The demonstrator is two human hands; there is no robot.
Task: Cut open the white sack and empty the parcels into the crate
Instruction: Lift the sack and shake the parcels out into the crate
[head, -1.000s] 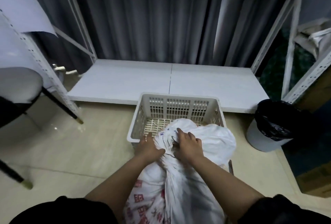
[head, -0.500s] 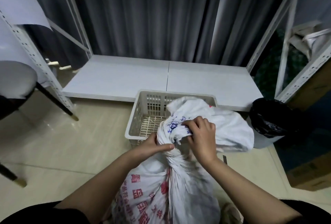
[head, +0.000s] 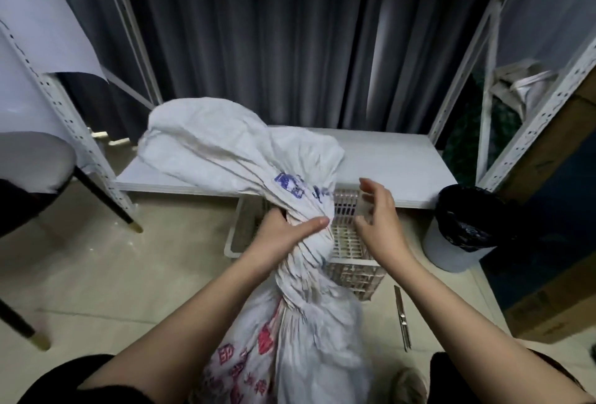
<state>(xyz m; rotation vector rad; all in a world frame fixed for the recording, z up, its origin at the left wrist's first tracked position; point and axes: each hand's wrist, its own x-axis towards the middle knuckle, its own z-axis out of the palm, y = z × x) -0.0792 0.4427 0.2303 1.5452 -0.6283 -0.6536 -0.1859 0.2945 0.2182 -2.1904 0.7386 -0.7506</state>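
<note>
The white sack (head: 309,332), printed with red and blue characters, stands in front of me with its neck twisted tight. Its loose top (head: 225,145) is flung up and to the left, above the floor. My left hand (head: 283,236) grips the twisted neck. Just right of the neck, my right hand (head: 377,223) hovers with relaxed fingers and holds nothing. The white slatted crate (head: 354,271) sits on the floor behind the sack, mostly hidden by it. A pair of metal scissors (head: 402,318) lies on the floor to the right of the sack.
A low white platform (head: 387,161) runs behind the crate under grey curtains. A bin lined with a black bag (head: 464,226) stands at the right, with cardboard boxes (head: 548,274) beyond it. A round stool (head: 29,177) and white rack uprights (head: 80,145) are at the left.
My right hand let go of the sack's top and drew back to the right. The loose top swung up and over to the left. My left hand kept its grip on the neck.
</note>
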